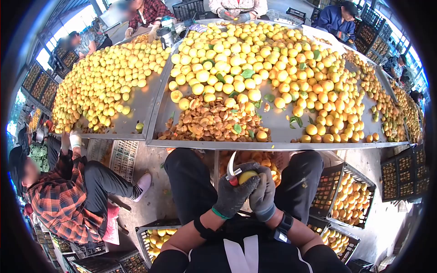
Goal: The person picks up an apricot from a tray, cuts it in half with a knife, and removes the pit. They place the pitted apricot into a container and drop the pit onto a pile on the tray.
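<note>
My left hand (pixel 233 194), in a dark grey glove with a green cuff, is closed around a small curved knife (pixel 231 165) with a red handle end. Its blade points up toward the table. Between both hands sits a yellow apricot (pixel 247 176), partly hidden by gloved fingers. My right hand (pixel 263 191), in a grey glove, is closed against the apricot. Below the hands and table edge, orange fruit pieces (pixel 268 160) lie between my knees. A pile of brownish-orange fruit scraps (pixel 214 120) rests on the metal table (pixel 170 132) ahead.
Whole apricots (pixel 236 50) with some leaves cover much of the table. Crates of fruit (pixel 350 200) stand at my right, and another crate (pixel 157 239) is by my left. A person in a plaid shirt (pixel 59 200) sits at left; several people work around the table.
</note>
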A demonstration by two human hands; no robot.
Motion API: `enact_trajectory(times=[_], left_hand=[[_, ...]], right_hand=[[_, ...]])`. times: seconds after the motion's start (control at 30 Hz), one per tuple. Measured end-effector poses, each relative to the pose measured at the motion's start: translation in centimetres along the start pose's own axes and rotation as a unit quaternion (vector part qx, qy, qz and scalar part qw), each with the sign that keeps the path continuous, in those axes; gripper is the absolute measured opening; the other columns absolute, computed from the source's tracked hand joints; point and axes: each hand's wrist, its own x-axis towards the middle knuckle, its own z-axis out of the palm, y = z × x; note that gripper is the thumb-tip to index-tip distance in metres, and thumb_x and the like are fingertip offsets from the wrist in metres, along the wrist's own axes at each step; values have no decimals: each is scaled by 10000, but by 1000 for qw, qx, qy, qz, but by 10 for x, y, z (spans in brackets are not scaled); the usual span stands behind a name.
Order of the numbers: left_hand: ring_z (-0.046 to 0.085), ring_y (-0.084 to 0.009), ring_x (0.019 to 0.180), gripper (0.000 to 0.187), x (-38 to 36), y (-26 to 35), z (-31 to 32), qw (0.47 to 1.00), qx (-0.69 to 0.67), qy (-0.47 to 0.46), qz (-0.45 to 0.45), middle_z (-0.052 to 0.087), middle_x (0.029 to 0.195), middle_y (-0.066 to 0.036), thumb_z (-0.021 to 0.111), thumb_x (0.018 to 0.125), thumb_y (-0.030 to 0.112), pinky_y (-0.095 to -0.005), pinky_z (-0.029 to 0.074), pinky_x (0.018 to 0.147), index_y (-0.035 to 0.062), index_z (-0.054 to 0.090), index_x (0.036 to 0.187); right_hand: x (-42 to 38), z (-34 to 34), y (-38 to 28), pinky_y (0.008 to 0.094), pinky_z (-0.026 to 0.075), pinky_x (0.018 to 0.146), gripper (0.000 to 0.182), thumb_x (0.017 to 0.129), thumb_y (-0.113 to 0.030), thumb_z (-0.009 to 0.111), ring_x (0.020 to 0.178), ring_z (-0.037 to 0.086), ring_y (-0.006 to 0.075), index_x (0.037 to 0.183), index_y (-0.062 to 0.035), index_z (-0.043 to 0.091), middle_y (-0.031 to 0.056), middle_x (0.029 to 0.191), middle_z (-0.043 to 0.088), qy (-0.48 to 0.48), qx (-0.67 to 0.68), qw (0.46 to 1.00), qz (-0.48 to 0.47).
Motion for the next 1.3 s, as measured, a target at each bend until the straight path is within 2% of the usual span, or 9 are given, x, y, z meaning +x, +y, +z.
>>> enact_trajectory(times=[0.33, 0.43, 0.5, 0.57, 0.67, 0.83, 1.03, 1.17, 1.3], left_hand=[[625, -99, 879, 335, 12, -25, -1, 986, -114, -20, -117, 655, 1021, -37, 687, 848, 73, -222, 525, 752, 18, 617, 1170], [623, -99, 845, 352, 21, -15, -13, 976, -101, -88, -170, 652, 992, -40, 688, 848, 77, -224, 525, 719, 20, 609, 1186], [593, -71, 797, 430, 21, -11, -26, 960, -20, -122, -249, 641, 1009, -35, 694, 845, 77, -219, 508, 694, 20, 566, 1252], [546, -40, 761, 517, 16, 2, -14, 975, -37, -126, -179, 628, 1041, -33, 708, 841, 91, -213, 487, 696, 22, 513, 1315], [608, -93, 900, 621, 10, 7, -21, 974, 129, -148, -111, 623, 1160, -35, 746, 802, 118, -274, 511, 795, 39, 474, 1355], [645, -227, 950, 605, 4, 7, -35, 934, 314, -169, 31, 613, 1206, -107, 759, 785, 180, -361, 516, 775, 59, 499, 1317], [662, -294, 760, 483, -9, 18, -31, 880, 442, -173, 1, 658, 888, -152, 764, 758, 133, -359, 524, 675, 57, 563, 1191], [652, -351, 689, 433, -17, 4, -33, 870, 464, -159, 60, 664, 801, -151, 737, 802, 335, -396, 526, 596, 108, 594, 1142], [651, -355, 696, 369, -25, 0, -32, 861, 480, -165, 40, 664, 806, -160, 731, 801, 325, -404, 524, 593, 105, 632, 1081]], right_hand=[[-2, -25, 32, 296, 482, 828, 375, 1027, -241, 249, 908, 611, 175, 1126, 29, 490, 128, 1026, 619, -5, -102, 994, -50], [0, -31, 19, 305, 481, 837, 404, 1029, -280, 260, 923, 608, 177, 1140, 32, 490, 133, 1030, 615, 5, -11, 995, 101], [11, -34, 8, 312, 477, 851, 430, 1030, -318, 281, 944, 604, 195, 1211, 24, 466, 130, 1029, 614, -8, -15, 1000, -4], [8, -46, 18, 336, 480, 871, 501, 1010, -405, 344, 968, 603, 244, 1281, 7, 437, 130, 1088, 599, -2, 25, 997, 70], [6, -58, 18, 383, 509, 830, 557, 928, -449, 540, 979, 604, 267, 1320, -67, 441, 133, 1240, 532, -25, 424, 877, 223], [3, -68, 4, 289, 523, 697, 557, 836, -222, 715, 949, 602, 214, 1307, -104, 443, 131, 1249, 518, -56, 408, 888, 207], [1, -76, -2, 366, 447, 936, 480, 789, -143, 758, 1065, 554, 209, 1187, -116, 491, 103, 1160, 559, -131, 264, 947, 128], [-4, -70, -11, 344, 485, 935, 478, 774, -10, 737, 1086, 543, 188, 1182, -108, 506, 82, 1154, 532, -117, 278, 944, 133], [-7, -66, -11, 334, 475, 930, 479, 777, 5, 728, 1087, 542, 192, 1182, -111, 502, 80, 1131, 539, -106, 293, 942, 124]])
